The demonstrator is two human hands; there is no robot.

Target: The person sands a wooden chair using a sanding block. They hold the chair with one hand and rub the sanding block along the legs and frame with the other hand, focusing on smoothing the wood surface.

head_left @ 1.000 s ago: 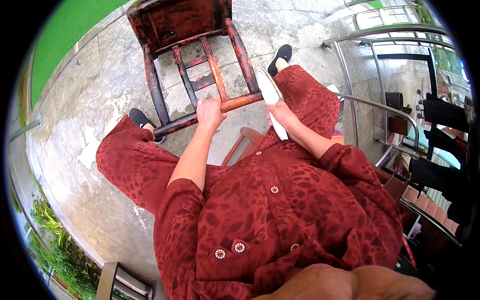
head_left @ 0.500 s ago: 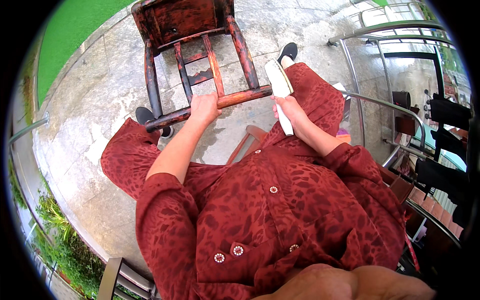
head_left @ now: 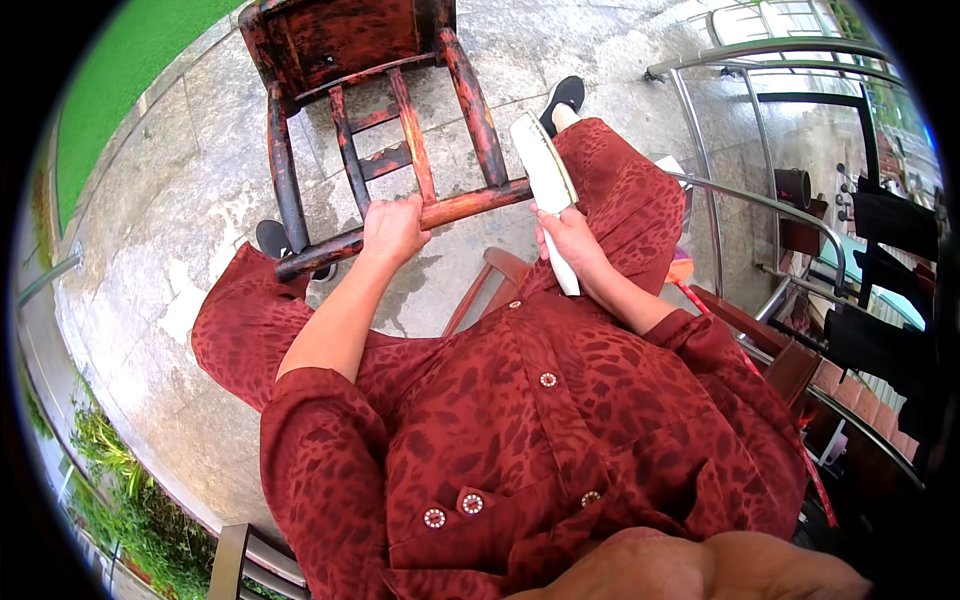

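1. The wooden chair (head_left: 472, 110) lies ahead of the person, between the spread legs, its seat panel (head_left: 345, 45) at the far end and its thick near rail (head_left: 470, 206) closest to the body.
2. The left hand (head_left: 393, 232) is closed around the chair's near rail, left of the rail's middle.
3. The right hand (head_left: 568, 240) grips the handle of a white brush (head_left: 543, 165) just beside the chair's right end. The bristle edge faces away from the chair; whether the brush head touches the rail cannot be told.
4. As for progress, the chair looks partway through — the right slat (head_left: 412, 135) and the rail's right part show much orange-red, while the rail's left end is mostly black.
5. The seat panel is mottled too, so the surface seems far from even; how much the brush has done is unclear.
6. Darker, damp-looking patches mark the paving (head_left: 415, 280) under the chair's near rail.
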